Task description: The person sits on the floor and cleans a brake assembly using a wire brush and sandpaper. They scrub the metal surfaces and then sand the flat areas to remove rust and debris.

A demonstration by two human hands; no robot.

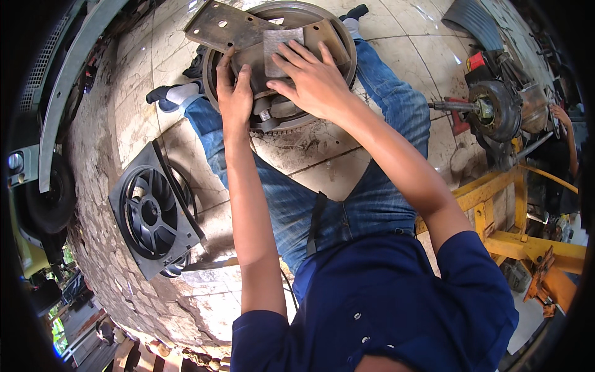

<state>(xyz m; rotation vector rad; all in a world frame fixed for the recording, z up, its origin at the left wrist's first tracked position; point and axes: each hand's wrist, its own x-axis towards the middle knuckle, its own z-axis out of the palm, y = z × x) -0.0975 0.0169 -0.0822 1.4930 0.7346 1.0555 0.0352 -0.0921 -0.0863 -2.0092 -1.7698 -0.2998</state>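
A brown metal plate (218, 26) with bolt holes lies across a round toothed flywheel (352, 49) on the floor between my feet. My left hand (236, 93) grips the near left edge of the plate, thumb and forefinger showing, the other fingers hidden. On top of the plate rests a grey rectangular sheet (274, 48), rough like sandpaper. My right hand (317, 84) lies over the sheet's right part with its fingers spread. Below the plate, a short cylindrical metal part (266, 115) shows inside the flywheel.
A black radiator fan (149, 211) in its shroud lies on the tiles at my left. To the right stand a greasy drum-shaped machine part (494, 110) and a yellow steel frame (533, 248). Another person's arm (567, 133) shows at the far right.
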